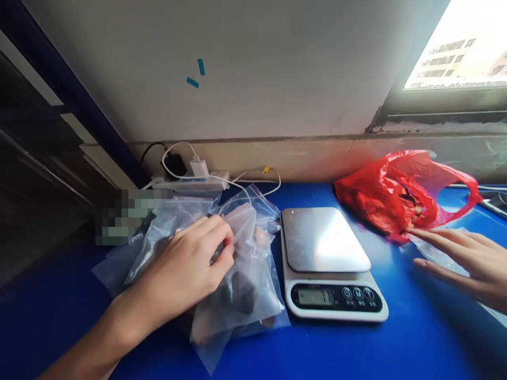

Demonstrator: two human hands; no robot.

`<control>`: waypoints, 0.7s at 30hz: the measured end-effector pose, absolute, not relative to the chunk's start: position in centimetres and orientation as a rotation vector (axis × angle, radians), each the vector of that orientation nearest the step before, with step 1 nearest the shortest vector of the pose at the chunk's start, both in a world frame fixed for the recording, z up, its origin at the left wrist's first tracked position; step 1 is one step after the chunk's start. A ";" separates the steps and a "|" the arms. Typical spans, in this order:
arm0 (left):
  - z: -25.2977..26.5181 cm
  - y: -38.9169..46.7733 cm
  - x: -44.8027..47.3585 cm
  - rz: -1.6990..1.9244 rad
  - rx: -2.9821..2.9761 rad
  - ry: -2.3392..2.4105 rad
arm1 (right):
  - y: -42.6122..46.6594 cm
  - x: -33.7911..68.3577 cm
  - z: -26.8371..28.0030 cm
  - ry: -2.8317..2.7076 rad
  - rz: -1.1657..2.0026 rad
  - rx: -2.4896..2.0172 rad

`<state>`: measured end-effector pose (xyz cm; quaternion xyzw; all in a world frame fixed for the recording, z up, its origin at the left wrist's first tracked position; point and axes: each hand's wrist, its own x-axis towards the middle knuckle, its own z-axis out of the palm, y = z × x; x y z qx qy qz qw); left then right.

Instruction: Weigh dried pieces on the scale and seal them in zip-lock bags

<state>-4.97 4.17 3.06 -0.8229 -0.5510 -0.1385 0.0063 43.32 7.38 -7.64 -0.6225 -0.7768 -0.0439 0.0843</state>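
On your blue table (325,348), your left hand (194,258) curls over clear bags (237,295), its grip hidden; your right hand's (471,258) fingers spread free. Between: the scale (328,243). Near the far edge: red bag (372,195), power strip (182,186), then wall (277,68).

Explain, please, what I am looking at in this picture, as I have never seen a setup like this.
There is no machine here: the one picture comes from a camera on a person's head, looking forward and down at their bare hands. On the blue table stands a digital scale with a bare metal plate. The left hand curls over clear plastic bags with dark contents; how firmly it holds one is unclear. The right hand is open, fingers spread, by a red bag. A power strip lies behind.
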 end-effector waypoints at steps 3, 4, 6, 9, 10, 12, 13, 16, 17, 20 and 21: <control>3.0 3.5 -3.8 -0.552 -2.603 -1.628 | 6.4 40.1 -4.6 -2.273 -0.185 -1.855; 2.9 3.4 -3.5 -0.586 -2.616 -1.608 | 6.1 39.1 -3.8 -2.271 -0.177 -1.831; 2.8 3.4 -3.2 -0.631 -2.620 -1.595 | 5.7 37.8 -2.7 -2.273 -0.150 -1.791; 2.3 3.7 -3.3 -0.651 -2.616 -1.607 | 5.5 37.0 -2.0 -2.291 -0.097 -1.733; 2.2 3.9 -3.4 -0.656 -2.625 -1.605 | 5.5 36.9 -1.8 -2.294 -0.068 -1.698; 2.1 3.9 -3.5 -0.669 -2.671 -1.579 | 5.5 36.5 -1.3 -2.278 0.022 -1.604; 2.1 3.9 -3.4 -0.678 -2.697 -1.559 | 5.3 36.1 -0.9 -2.248 0.084 -1.557; 2.6 3.4 -2.8 -0.684 -2.774 -1.444 | 4.6 34.0 0.6 -2.117 0.292 -1.426; 2.8 3.2 -2.3 -0.681 -2.796 -1.370 | 4.3 33.0 1.2 -2.072 0.359 -1.385; 3.5 2.3 -0.6 -0.636 -2.850 -1.077 | 3.3 29.2 2.5 -1.971 0.654 -1.252; 3.7 2.0 0.1 -0.615 -2.863 -0.980 | 3.1 27.9 2.8 -1.956 0.826 -1.217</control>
